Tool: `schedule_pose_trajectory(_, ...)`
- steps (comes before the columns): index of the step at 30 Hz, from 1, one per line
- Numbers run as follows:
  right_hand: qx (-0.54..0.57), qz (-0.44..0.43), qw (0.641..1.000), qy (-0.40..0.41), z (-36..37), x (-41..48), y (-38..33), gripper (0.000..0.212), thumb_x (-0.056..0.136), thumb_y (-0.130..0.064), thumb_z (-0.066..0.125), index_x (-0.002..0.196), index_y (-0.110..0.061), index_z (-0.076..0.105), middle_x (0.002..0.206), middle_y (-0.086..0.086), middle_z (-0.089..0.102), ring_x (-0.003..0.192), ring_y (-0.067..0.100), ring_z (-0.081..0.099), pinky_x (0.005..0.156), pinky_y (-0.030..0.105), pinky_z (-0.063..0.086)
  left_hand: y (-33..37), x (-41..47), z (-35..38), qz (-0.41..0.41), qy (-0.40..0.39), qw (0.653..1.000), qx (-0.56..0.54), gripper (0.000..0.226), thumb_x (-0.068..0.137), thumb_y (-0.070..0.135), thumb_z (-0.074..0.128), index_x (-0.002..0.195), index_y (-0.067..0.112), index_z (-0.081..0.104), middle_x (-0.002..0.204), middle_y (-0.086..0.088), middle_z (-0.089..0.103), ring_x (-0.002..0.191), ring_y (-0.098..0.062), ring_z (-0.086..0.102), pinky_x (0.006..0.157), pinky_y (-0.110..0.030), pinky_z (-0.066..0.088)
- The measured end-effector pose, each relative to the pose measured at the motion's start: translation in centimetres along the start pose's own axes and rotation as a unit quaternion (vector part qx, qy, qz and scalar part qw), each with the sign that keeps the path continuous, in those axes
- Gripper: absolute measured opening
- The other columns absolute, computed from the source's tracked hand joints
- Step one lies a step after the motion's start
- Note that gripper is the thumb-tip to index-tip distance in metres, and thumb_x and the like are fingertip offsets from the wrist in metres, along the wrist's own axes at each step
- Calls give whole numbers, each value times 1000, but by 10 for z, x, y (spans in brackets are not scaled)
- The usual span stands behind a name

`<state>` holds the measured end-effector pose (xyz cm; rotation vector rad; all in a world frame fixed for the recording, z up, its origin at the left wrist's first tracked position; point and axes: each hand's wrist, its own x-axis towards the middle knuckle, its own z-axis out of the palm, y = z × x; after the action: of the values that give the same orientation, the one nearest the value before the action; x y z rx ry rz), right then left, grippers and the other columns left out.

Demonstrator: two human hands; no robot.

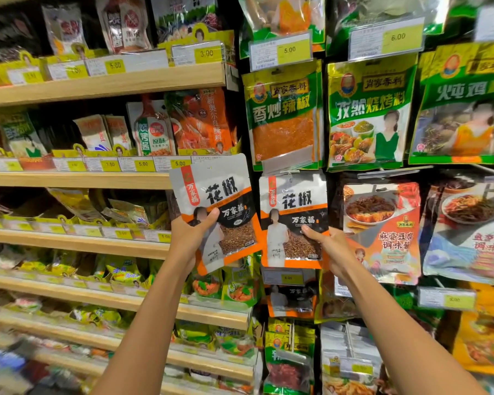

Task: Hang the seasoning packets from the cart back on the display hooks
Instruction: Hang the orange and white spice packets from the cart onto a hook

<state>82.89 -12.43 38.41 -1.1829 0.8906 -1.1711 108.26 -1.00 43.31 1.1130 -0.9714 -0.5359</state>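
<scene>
Seasoning packets first: two matching grey-and-orange 万家福 花椒 pouches, one in each hand, peppercorns showing through a window low on the front.

The left hand (188, 238) pinches the first pouch (216, 203) at its lower left, thumb on the front and fingers tucked behind. That pouch is tilted and held out in front of the wooden shelf edge (77, 180), clear of the hanging rows.

The right hand (331, 249) pinches the second pouch (293, 218) at the lower right corner, with the thumb lying across the print. That one is upright, flat in the hanging display, top edge right under a clear tag holder (287, 161). Can't tell whether its hole is actually on a hook. The two pouches sit just beside each other.

Above are three green 肖家香料 bags in a row: 香炒辣椒 (283, 115), 孜然烧烤料 (368, 109) and 炖鸡 (462, 104). The yellow price tags over them read 5.00 (290, 49) and 6.00 (398, 37). Right of the second pouch hangs a 麻婆豆腐 sauce packet (382, 232). Below it is a 6.00 tag (288, 277), with a third 万家福 pouch (293, 299) peeking out underneath.

The shelves on the left are full of small sachets, and their tags read 3.00, 5.00 and 1.50. The rest is too blurry to read.
</scene>
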Motion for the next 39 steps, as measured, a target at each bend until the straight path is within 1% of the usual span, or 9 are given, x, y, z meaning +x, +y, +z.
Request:
schedule_pose_trajectory(15, -139, 1, 989, 40, 4, 26, 3, 43, 91, -37, 60, 119, -4, 62, 109, 5, 66, 107, 22, 59, 88, 33, 44, -14, -8, 5, -28, -7, 1000, 7, 63, 67, 36, 77, 125, 22, 57, 118, 7, 65, 110, -17, 60, 100, -47, 46)
schedule_pose_trajectory(24, -174, -212, 955, 110, 23, -44, 6, 39, 92, -30, 59, 126, -13, 53, 118, -2, 58, 106, 7, 56, 90, 18, 45, -24, -28, 32, -52, -112, 992, 36, 25, 60, 44, 81, 81, 33, 72, 82, 2, 70, 80, -18, 65, 77, -28, 49)
schedule_pose_trajectory(26, -115, -191, 974, 40, 32, -44, -7, 36, 90, -34, 60, 118, -12, 60, 111, -1, 63, 100, 5, 60, 82, 13, 46, -26, -31, 44, -76, -124, 989, 41, 36, 58, 46, 83, 65, 23, 55, 62, -2, 62, 65, -23, 61, 65, -29, 49)
schedule_pose_trajectory(27, -90, -182, 979, 17, 35, -43, -11, 32, 90, -34, 61, 113, -11, 63, 108, 1, 66, 100, 10, 62, 83, 18, 48, -25, -33, 50, -88, -130, 987, 40, 45, 59, 45, 84, 77, 8, 65, 59, -9, 57, 62, -28, 58, 63, -33, 50)
schedule_pose_trajectory(28, -62, -172, 983, 5, 36, -40, -15, 27, 89, -33, 61, 107, -13, 66, 105, 2, 69, 100, 14, 64, 83, 25, 50, -30, -31, 54, -95, -145, 984, 48, 79, 61, 46, 83, 107, 16, 27, 63, -17, 52, 62, -31, 54, 86, -55, 28)
schedule_pose_trajectory(29, -39, -163, 986, 4, 36, -37, -17, 22, 88, -32, 63, 101, -16, 68, 102, 3, 71, 98, 17, 66, 83, 29, 52, -29, -31, 58, -94, -172, 979, 58, 54, 63, 48, 82, 84, 23, 40, 66, -15, 49, 64, -28, 53, 70, -25, 28)
schedule_pose_trajectory(32, -15, -145, 989, 25, 32, -30, -14, 20, 85, -33, 66, 96, -18, 72, 95, 3, 75, 93, 20, 71, 76, 30, 57, -32, -27, 64, -92, -213, 967, 103, 39, 74, 42, 77, 73, 17, 48, 64, 2, 56, 63, -10, 55, 67, -19, 41)
schedule_pose_trajectory(37, 5, -111, 992, 51, 28, -22, -7, 32, 83, -37, 68, 103, -12, 72, 98, 9, 74, 93, 24, 71, 84, 42, 57, -11, -8, 49, 126, -13, 977, 173, 7, 88, 32, 65, 92, 26, 66, 81, 19, 66, 79, 6, 62, 68, -11, 46)
schedule_pose_trajectory(39, -10, -109, 992, 61, 27, -20, -7, 32, 82, -39, 69, 96, -10, 72, 95, 15, 74, 89, 28, 71, 81, 44, 57, -1, 13, 34, 292, 140, 898, 298, 19, 92, 26, 57, 106, 16, 65, 90, 5, 67, 86, -10, 61, 71, -18, 45)
